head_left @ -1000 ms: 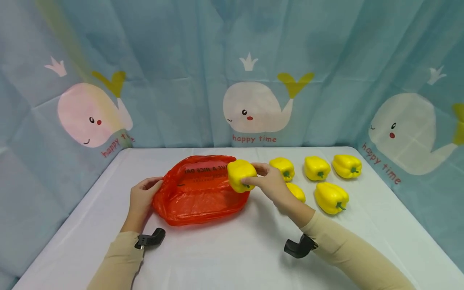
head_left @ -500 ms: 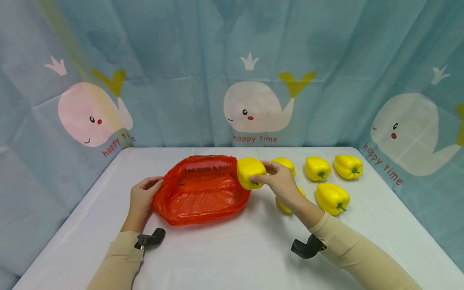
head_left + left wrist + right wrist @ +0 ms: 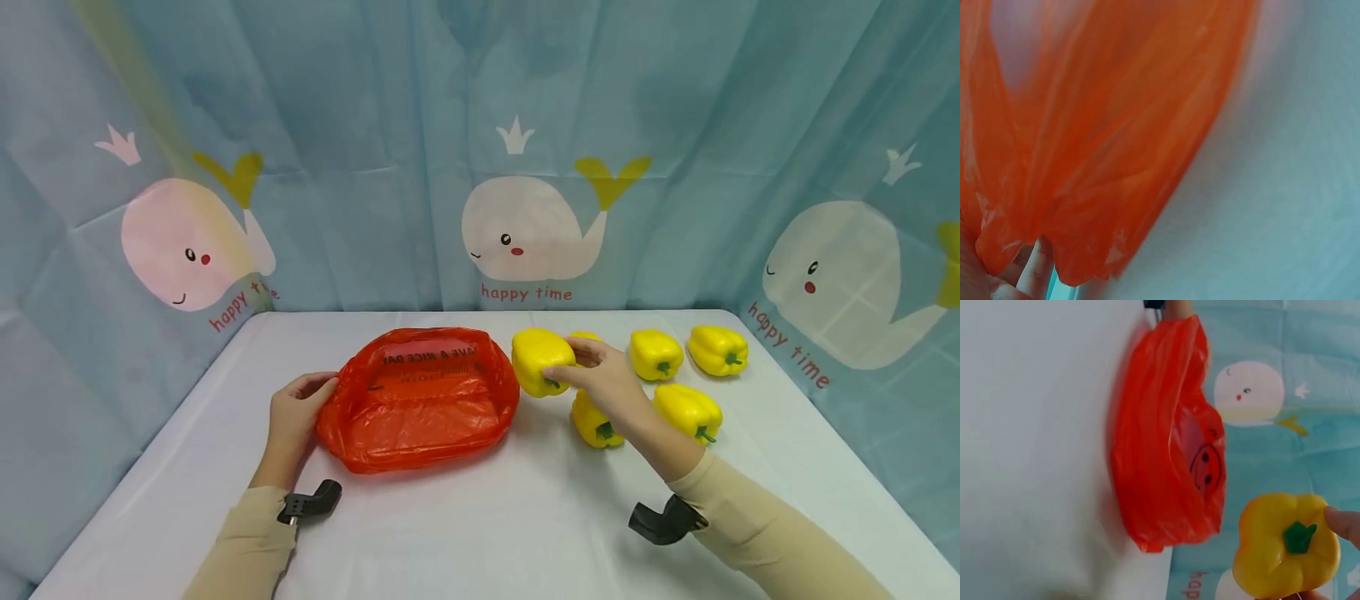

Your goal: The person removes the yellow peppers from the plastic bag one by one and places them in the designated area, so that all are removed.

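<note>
Since the earlier frames the right hand (image 3: 611, 379) has carried its yellow pepper (image 3: 542, 360) away from the mouth of the red bag (image 3: 420, 400), toward 3 o'clock, so the pepper now sits clear of the bag's right edge instead of overlapping it.

Nearest, at 7 o'clock on the white table (image 3: 480, 525), a beige sleeve (image 3: 243, 546) runs up to the left hand (image 3: 294, 417). Its fingers curl round the bag's left rim and pinch the thin plastic; the left wrist view shows a fingertip tucked under the orange-red film (image 3: 1097, 144). At 5 o'clock the other sleeve (image 3: 757, 525) leads to the right hand, whose thumb and fingers are clamped on the pepper, stem end turned toward the person. In the right wrist view the pepper (image 3: 1285, 553) shows its green stem, with a fingertip (image 3: 1342, 524) against its side and the bag (image 3: 1169, 472) beside it.

The bag lies open at the centre of the table, dark print on its far inner wall. Just past the right hand, toward 3 o'clock, a second pepper (image 3: 594, 421) lies partly under the wrist, and a third (image 3: 686, 411) is close beside it. Farther back, two more peppers (image 3: 656, 353) (image 3: 717, 349) lie side by side near the table's far right edge. Behind the held pepper a sliver of another yellow pepper (image 3: 587, 337) shows. Beyond everything hangs a blue curtain (image 3: 375, 150) printed with white whales.
</note>
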The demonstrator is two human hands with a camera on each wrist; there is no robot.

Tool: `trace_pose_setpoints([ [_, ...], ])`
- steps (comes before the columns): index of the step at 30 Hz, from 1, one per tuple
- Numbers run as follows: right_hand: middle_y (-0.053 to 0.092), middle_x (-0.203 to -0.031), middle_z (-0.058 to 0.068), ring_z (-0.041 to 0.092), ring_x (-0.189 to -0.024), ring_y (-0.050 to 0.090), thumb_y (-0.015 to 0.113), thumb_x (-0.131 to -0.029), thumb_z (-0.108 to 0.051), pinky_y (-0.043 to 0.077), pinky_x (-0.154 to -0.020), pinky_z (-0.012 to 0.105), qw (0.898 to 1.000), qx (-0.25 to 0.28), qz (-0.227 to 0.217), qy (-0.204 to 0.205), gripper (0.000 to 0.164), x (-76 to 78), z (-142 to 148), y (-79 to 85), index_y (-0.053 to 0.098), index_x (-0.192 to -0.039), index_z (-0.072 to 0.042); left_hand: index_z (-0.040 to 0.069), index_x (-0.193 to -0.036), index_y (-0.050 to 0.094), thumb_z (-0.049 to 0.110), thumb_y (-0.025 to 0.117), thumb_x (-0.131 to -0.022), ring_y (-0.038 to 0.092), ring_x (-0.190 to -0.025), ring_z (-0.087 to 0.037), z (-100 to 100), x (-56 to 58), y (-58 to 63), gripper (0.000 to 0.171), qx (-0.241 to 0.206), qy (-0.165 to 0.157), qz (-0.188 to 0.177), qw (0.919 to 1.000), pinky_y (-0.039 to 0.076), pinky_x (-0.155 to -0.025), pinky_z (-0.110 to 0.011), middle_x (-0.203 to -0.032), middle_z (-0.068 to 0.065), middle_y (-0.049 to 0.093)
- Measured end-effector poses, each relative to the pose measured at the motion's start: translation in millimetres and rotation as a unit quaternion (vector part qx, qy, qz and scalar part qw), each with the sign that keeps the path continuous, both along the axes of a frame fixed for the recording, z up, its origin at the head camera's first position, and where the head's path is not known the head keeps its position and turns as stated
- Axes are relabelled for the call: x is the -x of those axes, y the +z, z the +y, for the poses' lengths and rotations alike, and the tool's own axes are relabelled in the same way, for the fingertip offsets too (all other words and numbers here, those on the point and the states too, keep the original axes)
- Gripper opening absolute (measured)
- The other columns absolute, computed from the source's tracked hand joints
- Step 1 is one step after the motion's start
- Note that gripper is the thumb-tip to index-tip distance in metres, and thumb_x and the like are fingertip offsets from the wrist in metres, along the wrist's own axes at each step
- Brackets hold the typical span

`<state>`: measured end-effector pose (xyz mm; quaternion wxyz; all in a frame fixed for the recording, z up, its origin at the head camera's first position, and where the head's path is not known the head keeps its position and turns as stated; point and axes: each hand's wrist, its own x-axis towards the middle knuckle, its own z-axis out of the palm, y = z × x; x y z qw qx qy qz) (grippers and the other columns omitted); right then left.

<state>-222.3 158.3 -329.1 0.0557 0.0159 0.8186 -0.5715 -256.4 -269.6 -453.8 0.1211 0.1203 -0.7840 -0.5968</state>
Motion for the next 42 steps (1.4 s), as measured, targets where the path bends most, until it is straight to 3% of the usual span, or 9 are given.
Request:
trace_pose_setpoints([
  [4,0.050,-0.149,0.014,0.030,-0.134,0.050,0.075,-0.088,-0.030,0.041,-0.114,0.045,1.000,0.015,0.006,0.006,0.072,-0.9,12.6,3.4,0.044,-0.148,-0.007,0.009,-0.126,0.067,0.044,0.067,-0.093,0.060,-0.098,-0.002,1.6,1.5,-0.6,0.049,-0.004,0.000,0.006,1.0000,0.053,-0.079,-0.008,-0.100,0.020,0.065],
  [11,0.045,-0.153,0.014,0.029,-0.140,0.044,0.075,-0.088,-0.035,0.032,-0.120,0.047,1.000,0.015,-0.014,-0.021,0.078,-3.9,30.8,10.3,0.038,-0.152,-0.009,0.009,-0.127,0.067,0.045,0.066,-0.093,0.060,-0.098,-0.001,1.6,1.0,1.6,0.049,0.008,0.001,0.002,1.0000,0.053,-0.078,-0.008,-0.102,0.018,0.065],
  [19,0.039,-0.156,0.016,0.031,-0.144,0.038,0.075,-0.088,-0.038,0.024,-0.123,0.051,0.999,0.007,-0.017,-0.031,0.086,-3.2,48.3,9.2,0.031,-0.155,-0.006,0.011,-0.129,0.066,0.047,0.065,-0.093,0.059,-0.100,-0.001,0.0,0.2,0.5,0.051,0.006,0.011,-0.009,0.9999,0.053,-0.079,-0.008,-0.117,0.003,0.067],
  [29,0.036,-0.158,0.018,0.035,-0.145,0.036,0.072,-0.091,-0.038,0.027,-0.121,0.055,1.000,-0.011,0.001,-0.024,0.082,-5.6,72.9,11.7,0.031,-0.155,-0.005,0.011,-0.129,0.065,0.047,0.065,-0.093,0.059,-0.100,-0.001,-0.7,-0.5,0.1,0.051,0.007,0.008,-0.011,0.9999,0.053,-0.079,-0.008,-0.117,0.004,0.066],
  [42,0.027,-0.162,0.018,0.037,-0.146,0.032,0.067,-0.094,-0.043,0.031,-0.120,0.053,0.998,-0.034,-0.018,-0.048,0.086,-8.3,105.2,14.4,0.024,-0.157,-0.005,0.011,-0.130,0.065,0.047,0.065,-0.093,0.060,-0.099,-0.002,1.5,-0.6,1.3,0.052,0.002,0.005,-0.012,0.9999,0.053,-0.079,-0.009,-0.116,0.005,0.066],
])
